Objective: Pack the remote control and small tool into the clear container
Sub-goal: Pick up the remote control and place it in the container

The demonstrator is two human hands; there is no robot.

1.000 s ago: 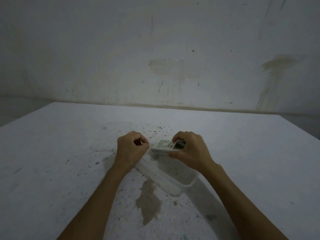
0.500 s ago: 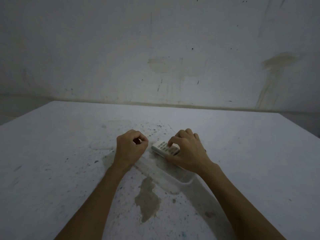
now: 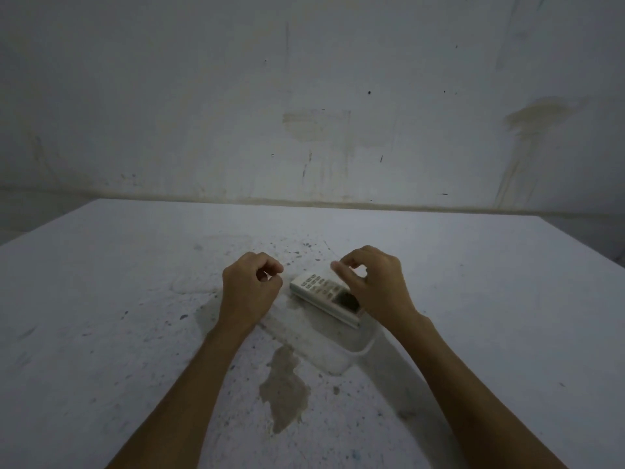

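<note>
A white remote control (image 3: pixel 321 294) lies slanted in the clear container (image 3: pixel 367 345) at the middle of the table, keypad end far left, dark screen end near right. My right hand (image 3: pixel 375 286) hovers just over its right end with fingers loosely spread, holding nothing. My left hand (image 3: pixel 248 287) is curled closed at the container's far left corner, thumb against forefinger. I cannot make out the small tool; anything pinched in that hand is hidden.
The white table (image 3: pixel 490 299) is speckled with dark spots and has a brownish stain (image 3: pixel 284 387) just in front of the container. A stained wall (image 3: pixel 311 96) stands right behind the table's far edge.
My right hand has set the remote down into the container, let go and lifted off it. My left hand has stayed curled in the same place.
</note>
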